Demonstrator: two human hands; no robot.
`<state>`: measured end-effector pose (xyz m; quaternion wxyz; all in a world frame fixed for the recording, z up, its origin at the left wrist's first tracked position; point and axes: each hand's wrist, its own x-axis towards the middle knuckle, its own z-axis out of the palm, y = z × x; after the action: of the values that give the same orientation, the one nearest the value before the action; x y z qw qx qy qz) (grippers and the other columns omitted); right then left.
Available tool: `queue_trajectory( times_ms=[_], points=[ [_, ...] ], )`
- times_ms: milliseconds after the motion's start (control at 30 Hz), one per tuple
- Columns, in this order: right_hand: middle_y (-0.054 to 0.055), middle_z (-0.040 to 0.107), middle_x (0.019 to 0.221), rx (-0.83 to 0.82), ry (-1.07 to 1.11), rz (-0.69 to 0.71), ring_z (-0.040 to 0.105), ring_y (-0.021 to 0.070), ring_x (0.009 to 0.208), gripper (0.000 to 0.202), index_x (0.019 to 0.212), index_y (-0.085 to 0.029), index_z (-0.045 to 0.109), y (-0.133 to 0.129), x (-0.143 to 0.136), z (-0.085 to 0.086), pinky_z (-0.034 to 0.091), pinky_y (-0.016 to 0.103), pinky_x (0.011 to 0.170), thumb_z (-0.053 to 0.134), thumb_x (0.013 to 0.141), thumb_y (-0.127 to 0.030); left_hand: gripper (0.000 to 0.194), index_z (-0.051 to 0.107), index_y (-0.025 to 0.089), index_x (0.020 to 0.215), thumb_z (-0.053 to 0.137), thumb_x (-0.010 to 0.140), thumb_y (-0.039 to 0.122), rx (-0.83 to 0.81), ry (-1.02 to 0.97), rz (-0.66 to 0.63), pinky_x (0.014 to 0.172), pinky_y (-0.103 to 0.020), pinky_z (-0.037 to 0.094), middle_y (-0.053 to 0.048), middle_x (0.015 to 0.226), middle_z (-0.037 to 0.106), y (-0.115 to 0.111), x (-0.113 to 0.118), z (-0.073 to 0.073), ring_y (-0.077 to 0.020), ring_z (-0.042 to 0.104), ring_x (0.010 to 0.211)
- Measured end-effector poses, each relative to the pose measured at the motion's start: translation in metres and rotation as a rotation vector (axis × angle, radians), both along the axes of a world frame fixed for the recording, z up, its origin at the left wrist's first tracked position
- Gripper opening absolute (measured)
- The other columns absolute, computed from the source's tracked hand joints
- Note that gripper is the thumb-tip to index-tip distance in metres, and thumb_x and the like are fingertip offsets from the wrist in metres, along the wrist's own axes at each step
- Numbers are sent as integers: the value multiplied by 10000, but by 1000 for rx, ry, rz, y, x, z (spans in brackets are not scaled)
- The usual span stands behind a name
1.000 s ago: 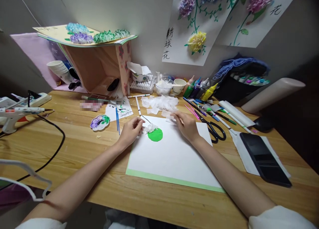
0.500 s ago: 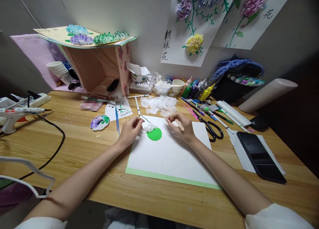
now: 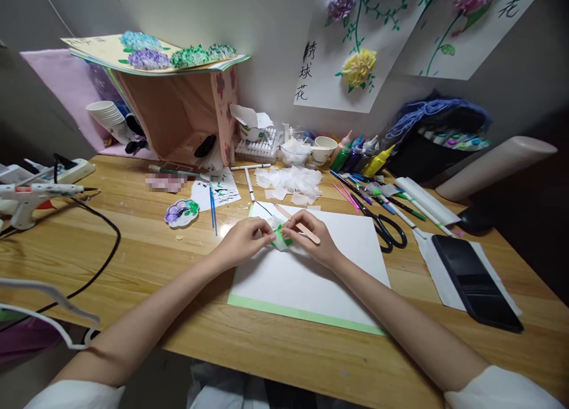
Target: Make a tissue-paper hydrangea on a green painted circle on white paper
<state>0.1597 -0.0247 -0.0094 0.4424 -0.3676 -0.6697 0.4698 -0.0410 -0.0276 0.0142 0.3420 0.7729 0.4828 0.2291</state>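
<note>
Both hands meet over a white sheet of paper [image 3: 262, 293] with a light green edge. My left hand [image 3: 244, 242] pinches at a small white tissue paper piece [image 3: 280, 241], which covers part of a green circle [image 3: 288, 242]. My right hand [image 3: 316, 238] is closed, with a flat wooden craft stick [image 3: 311, 235] lying through its fingers; thumb and fingertip also meet at the tissue edge. Crumpled white tissue [image 3: 274, 221] stands at the circle's upper rim, partly hidden by the fingers. Behind the sheet lies a heap of tissue squares [image 3: 296, 182].
Black scissors [image 3: 391, 234] and a phone [image 3: 478, 281] lie to the right. Paint bottles [image 3: 355, 154] and a paper cup [image 3: 323, 151] stand at the back. On the left are a flower-shaped palette [image 3: 181, 214], thin blue brushes [image 3: 213, 210] and a glue gun [image 3: 26, 204] with its cord.
My right hand has come from the right with a tissue piece to the green circle. My left hand has shifted right to meet it. The view has turned slightly.
</note>
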Motion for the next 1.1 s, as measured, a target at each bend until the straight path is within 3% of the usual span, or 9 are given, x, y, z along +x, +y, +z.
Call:
queue_trajectory(
  times_ms=[133,300,500,700,933,1100],
  points=[
    [26,612,742,-47,142,-55,571,134,633,267,838,-189,547,-1,-3,-1,437,262,550,426,904,-418,233,688,171,730,592,741,383,-124,81,97,534,-232,315,-16,663,633,3,-5,-7,-128,500,604],
    [16,579,602,63,192,-88,509,130,558,443,873,-183,622,-5,0,-2,360,266,512,282,938,-459,258,672,164,729,587,740,408,-96,54,186,534,-230,317,-15,669,640,3,-5,-8,-127,518,611],
    [-9,508,501,218,126,-142,424,111,470,461,682,-190,575,-13,2,-7,334,262,484,284,945,-433,317,644,153,709,547,760,451,-154,31,201,547,-235,337,-24,662,645,5,-7,-10,-136,540,612],
    [-4,524,549,313,-31,-71,468,108,492,435,704,-187,564,-13,1,-9,373,260,507,281,955,-403,354,593,169,643,490,801,469,-70,152,214,536,-245,288,-6,625,608,3,-6,-7,-130,501,585],
    [-11,513,536,356,-14,-113,472,103,481,412,708,-192,542,-14,2,-9,386,256,511,274,961,-378,392,568,173,618,419,844,457,-56,233,193,534,-254,257,-3,599,561,1,-4,-3,-131,467,578],
    [-12,528,548,354,-111,-60,480,97,483,400,713,-193,543,-13,1,-8,395,243,523,283,962,-368,373,537,180,617,421,842,454,-20,317,200,535,-259,246,-5,621,569,0,-2,-4,-138,468,596]
  ],
)
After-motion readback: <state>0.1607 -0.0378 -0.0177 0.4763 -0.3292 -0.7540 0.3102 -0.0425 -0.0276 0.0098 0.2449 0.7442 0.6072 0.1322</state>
